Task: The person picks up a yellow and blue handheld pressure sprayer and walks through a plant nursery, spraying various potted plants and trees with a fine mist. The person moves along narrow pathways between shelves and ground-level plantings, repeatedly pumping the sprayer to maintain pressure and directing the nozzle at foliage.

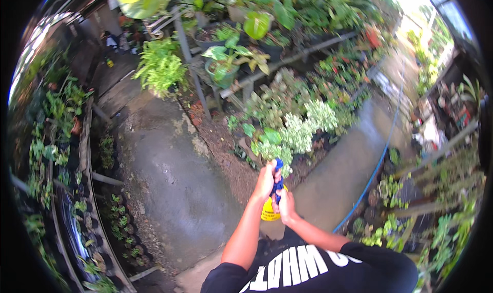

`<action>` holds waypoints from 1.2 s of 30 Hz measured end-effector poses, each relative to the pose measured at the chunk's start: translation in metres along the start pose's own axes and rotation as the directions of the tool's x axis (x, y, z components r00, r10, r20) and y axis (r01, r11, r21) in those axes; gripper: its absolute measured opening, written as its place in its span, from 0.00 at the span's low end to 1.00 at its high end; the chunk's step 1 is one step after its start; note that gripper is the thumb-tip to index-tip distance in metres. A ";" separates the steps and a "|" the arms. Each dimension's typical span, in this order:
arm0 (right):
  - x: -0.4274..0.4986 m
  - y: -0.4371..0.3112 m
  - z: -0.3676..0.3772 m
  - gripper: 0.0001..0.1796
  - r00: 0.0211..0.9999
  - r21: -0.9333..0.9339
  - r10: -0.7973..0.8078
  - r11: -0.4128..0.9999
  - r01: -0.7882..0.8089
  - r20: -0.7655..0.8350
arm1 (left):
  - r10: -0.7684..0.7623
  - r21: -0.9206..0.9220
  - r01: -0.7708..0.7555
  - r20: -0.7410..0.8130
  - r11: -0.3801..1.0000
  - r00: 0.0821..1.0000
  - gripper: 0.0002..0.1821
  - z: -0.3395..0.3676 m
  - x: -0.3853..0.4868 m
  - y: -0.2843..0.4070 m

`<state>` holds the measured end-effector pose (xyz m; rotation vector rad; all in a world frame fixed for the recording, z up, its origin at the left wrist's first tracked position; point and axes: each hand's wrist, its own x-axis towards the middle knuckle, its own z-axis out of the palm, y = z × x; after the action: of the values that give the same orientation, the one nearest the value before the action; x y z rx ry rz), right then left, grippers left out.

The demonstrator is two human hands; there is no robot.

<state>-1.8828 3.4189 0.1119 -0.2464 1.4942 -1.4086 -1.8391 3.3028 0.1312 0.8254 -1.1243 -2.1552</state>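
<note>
In front of my body is a spray bottle with a yellow body (270, 213) and a blue sprayer head (278, 185). My left hand (265, 180) is wrapped around the upper part of the blue head. Lower down and to the right, my right hand (286, 206) grips the blue part near the bottle's neck. The fingers partly hide the head, so its trigger cannot be made out. Just beyond the hands grow pale variegated leafy plants (296, 133), at the corner of a soil bed (227, 154).
Wet concrete paths (177, 177) run along both sides of the bed. A blue hose (369, 185) lies along the right path. Potted plants stand on a rack with a metal rail (289, 64). Plant benches (86, 170) line the left, and a bushy fern (160, 68) stands ahead.
</note>
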 end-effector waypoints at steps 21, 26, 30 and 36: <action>0.042 -0.018 -0.160 0.23 0.975 -0.203 -0.211 0.960 0.193 -0.072 | -0.024 -0.031 0.026 0.043 0.999 0.999 0.23 0.135 0.063 -0.071; 0.064 -0.047 -0.212 0.24 0.990 -0.102 -0.122 0.988 0.115 -0.064 | -0.099 0.058 0.094 0.079 0.994 0.992 0.24 0.178 0.104 -0.089; 0.085 -0.078 -0.260 0.24 0.996 0.048 -0.086 0.995 0.085 0.008 | -0.151 0.116 0.132 0.174 0.984 0.973 0.24 0.231 0.142 -0.082; 0.100 -0.118 -0.324 0.27 0.975 -0.156 -0.214 0.967 0.203 -0.059 | -0.108 0.205 0.052 0.268 0.977 0.957 0.25 0.305 0.176 -0.088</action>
<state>-2.2287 3.5135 0.0916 -0.4595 1.6778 -1.4865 -2.1947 3.3723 0.1498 0.6740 -1.4881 -2.3068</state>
